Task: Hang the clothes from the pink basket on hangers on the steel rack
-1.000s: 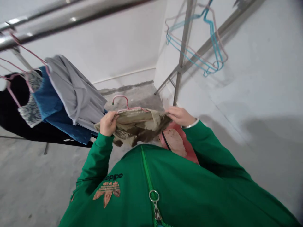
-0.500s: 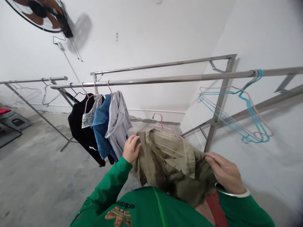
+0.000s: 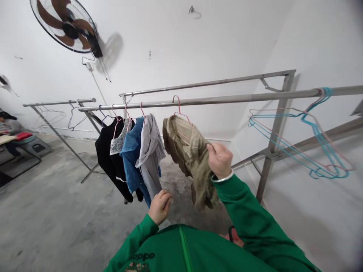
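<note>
An olive-green shirt [image 3: 198,158] is on a pink hanger [image 3: 183,113], whose hook meets the front rail [image 3: 232,99]. My right hand [image 3: 220,160] is closed on the shirt's right shoulder. Lower down, my left hand [image 3: 159,207] is apart from the shirt, its fingers curled together with nothing visible in them. It is nearest the hem of a light grey shirt [image 3: 150,151]. Beside that hang a blue shirt [image 3: 132,151], a patterned white-and-grey top [image 3: 117,146] and a black garment [image 3: 106,145].
Blue and pink empty hangers [image 3: 317,124] hang at the rail's right end. A second rack [image 3: 59,102] with a few hangers stands left. A fan [image 3: 69,30] is mounted on the wall. At far left a person [image 3: 10,122] sits by a table.
The olive shirt went from close to my body up and forward to the rail, its hook now there. My left hand let go of it and dropped; my right hand still grips it.
</note>
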Demonstrator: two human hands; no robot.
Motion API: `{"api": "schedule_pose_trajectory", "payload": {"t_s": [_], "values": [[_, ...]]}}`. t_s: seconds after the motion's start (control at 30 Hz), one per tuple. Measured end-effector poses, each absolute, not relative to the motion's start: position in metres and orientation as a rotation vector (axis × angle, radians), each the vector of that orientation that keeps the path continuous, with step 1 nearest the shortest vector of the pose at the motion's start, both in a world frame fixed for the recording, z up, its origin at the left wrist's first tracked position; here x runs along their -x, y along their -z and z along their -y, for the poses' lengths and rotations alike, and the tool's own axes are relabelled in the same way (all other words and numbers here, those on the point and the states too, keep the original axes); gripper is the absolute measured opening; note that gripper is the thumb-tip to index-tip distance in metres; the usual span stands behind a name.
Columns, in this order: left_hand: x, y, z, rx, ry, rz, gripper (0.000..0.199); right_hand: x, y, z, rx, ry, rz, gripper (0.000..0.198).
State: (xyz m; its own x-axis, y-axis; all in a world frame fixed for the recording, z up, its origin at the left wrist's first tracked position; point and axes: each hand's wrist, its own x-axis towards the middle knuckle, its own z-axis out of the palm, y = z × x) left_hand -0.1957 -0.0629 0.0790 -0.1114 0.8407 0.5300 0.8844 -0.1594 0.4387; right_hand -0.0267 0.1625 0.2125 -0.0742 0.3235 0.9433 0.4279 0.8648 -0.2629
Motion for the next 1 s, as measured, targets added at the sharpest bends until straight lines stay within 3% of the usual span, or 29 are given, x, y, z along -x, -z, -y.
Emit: {"api": "schedule_pose_trajectory", "payload": {"t_s": [0.2,0.43,0.83,0.9,1.0], "values": [[0.208,-0.074,0.074,2.006,1.157,2.010,0.018,0.094,-0.215,-0.172,0.719,0.204,1.698,0.038],[0.217,-0.067,0.082,1.986,1.111,2.045,0.019,0.132,-0.211,-0.167,0.866,0.214,1.760,0.034],[0.218,-0.071,0.084,2.040,0.957,2.084,0.023,0.145,-0.199,-0.143,0.852,0.072,1.864,0.029],[0.217,-0.069,0.084,2.041,0.964,2.081,0.023,0.136,-0.190,-0.128,0.779,0.048,1.828,0.021],[0.214,-0.064,0.084,2.071,0.997,2.066,0.021,0.106,-0.158,-0.097,0.592,0.008,1.726,0.029]]}}
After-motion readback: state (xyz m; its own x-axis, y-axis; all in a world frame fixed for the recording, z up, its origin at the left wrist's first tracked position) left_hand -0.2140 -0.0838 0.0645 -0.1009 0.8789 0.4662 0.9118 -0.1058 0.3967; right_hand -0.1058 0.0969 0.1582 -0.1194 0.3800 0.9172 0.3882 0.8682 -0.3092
